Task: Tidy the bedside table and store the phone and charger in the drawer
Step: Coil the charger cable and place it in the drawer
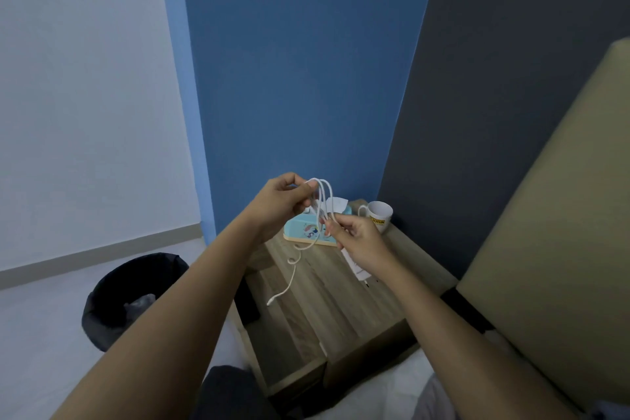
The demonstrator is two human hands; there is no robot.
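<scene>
Looping a thin white charger cable (pixel 322 201) above the wood-grain bench (pixel 327 303).
Left hand (pixel 283 201) pinches the loops' top; right hand (pixel 358 242) grips their bottom and the white plug block (pixel 354 268). One loose end dangles. Behind stand a pastel tissue box (pixel 303 230) and a white mug (pixel 379 215) lettered "JOTUN".

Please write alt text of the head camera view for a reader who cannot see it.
Two bare hands, left hand and right hand, hold a looped white charger cable above a wooden bedside table, one end dangling. Behind stand a tissue box and a white mug.
</scene>
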